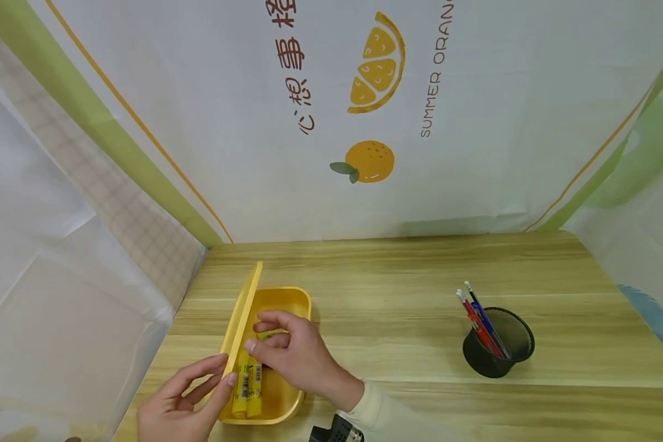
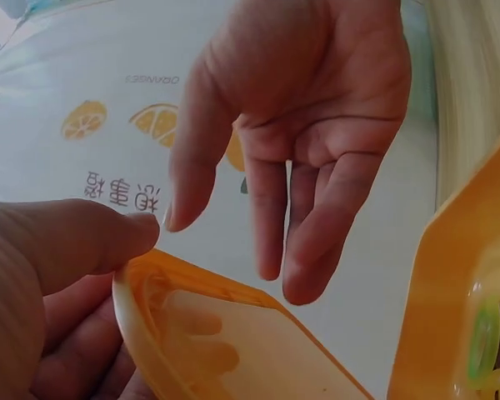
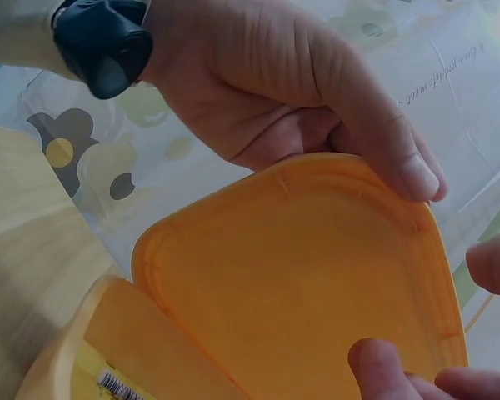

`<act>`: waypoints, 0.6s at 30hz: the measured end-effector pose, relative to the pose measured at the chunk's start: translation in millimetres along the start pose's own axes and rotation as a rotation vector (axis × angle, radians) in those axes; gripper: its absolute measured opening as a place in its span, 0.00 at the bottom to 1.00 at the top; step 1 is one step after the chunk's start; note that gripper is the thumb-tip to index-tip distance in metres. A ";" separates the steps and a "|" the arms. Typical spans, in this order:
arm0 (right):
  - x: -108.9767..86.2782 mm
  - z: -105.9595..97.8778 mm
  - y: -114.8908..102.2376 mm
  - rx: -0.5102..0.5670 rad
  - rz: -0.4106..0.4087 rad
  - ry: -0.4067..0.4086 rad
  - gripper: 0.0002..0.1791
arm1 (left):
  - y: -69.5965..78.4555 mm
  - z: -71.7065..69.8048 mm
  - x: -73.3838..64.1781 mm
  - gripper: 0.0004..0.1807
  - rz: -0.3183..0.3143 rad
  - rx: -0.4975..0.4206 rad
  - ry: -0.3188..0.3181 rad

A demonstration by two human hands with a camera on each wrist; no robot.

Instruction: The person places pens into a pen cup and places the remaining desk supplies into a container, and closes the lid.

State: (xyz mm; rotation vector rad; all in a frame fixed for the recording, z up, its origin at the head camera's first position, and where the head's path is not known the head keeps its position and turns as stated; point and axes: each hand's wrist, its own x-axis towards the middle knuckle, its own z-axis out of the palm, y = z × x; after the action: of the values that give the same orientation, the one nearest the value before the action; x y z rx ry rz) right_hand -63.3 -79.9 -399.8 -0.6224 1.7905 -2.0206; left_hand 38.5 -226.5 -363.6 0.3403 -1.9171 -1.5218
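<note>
My left hand pinches the near edge of a yellow lid between thumb and fingers. The lid stands tilted up along the left side of a yellow plastic box. Inside the box lie yellow stick-shaped items with barcode labels; their kind cannot be told. Above the box hovers my right hand, fingers loosely bent and apart from thumb, holding nothing. In the left wrist view, that right hand is beside the lid's inner face. Part of the box's contents is hidden behind the right hand.
A black mesh pen cup stands at the right of the wooden table, with red and blue pens leaning in it. Behind the table hangs a white cloth printed with oranges.
</note>
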 end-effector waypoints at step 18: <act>1.4 5.5 1.9 0.224 0.087 0.078 0.26 | -15.4 10.6 -6.7 0.24 0.029 0.018 -0.163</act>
State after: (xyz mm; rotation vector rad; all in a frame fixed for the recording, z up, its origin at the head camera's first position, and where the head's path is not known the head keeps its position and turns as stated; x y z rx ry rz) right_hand -61.5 -85.4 -401.0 -0.3968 1.5728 -2.1714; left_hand 33.8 -219.0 -381.3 0.2007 -2.0532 -1.5558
